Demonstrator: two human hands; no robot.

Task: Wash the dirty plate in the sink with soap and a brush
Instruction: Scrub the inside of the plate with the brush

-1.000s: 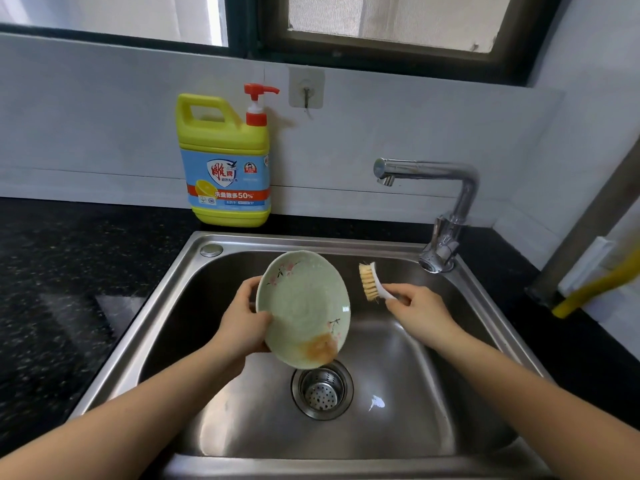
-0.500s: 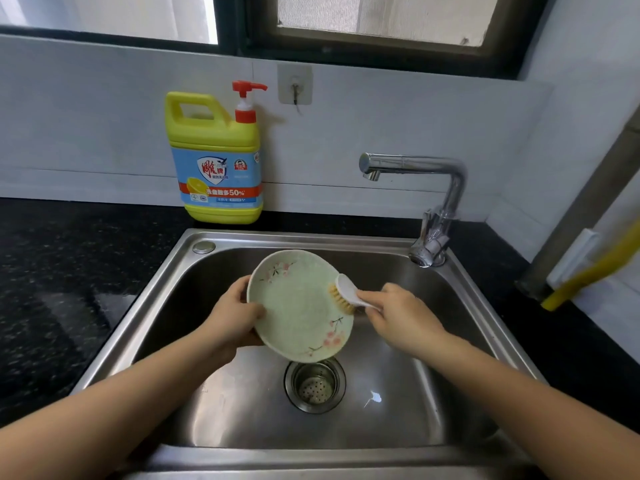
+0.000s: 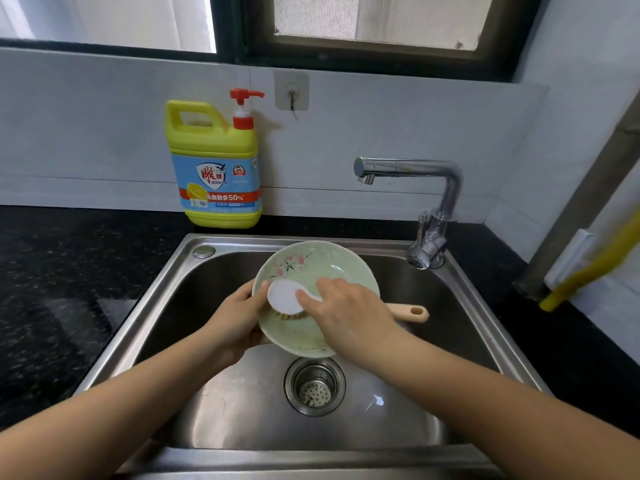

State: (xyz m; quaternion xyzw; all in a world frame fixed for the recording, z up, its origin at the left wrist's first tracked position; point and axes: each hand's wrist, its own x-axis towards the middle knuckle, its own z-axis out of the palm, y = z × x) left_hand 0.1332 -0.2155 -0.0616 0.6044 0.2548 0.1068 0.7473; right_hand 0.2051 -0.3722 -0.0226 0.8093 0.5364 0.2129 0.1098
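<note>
- We saw the plate [image 3: 311, 268], pale green with pink blossom on its far side, held tilted above the middle of the sink [image 3: 242, 403], clear of the steel floor.
- A faint brown smear showed along the plate's near rim.
- The left hand [image 3: 235, 320] gripped the plate's left edge, with the thumb laid on the inner face and the fingers curled behind it.
- The brush [image 3: 284, 297] lay across the plate with its white head at the left, bristles down against the face, and its peach handle end jutting past the plate's right rim.
- The right hand [image 3: 346, 317] was curled round the brush handle, with the forefinger stretched onto the back of the head.
- We noted the drain strainer [image 3: 314, 386] in the sink floor, just near of the plate.
- The tap [image 3: 408, 166] stood at the sink's far right corner with its spout pointing left. We saw no water running from it.
- The soap bottle [image 3: 214, 168], yellow with a red pump, stood upright on the black worktop [image 3: 69, 271] at the far left, against the white wall.
- A wall hook [image 3: 291, 90] was stuck just right of the pump.
</note>
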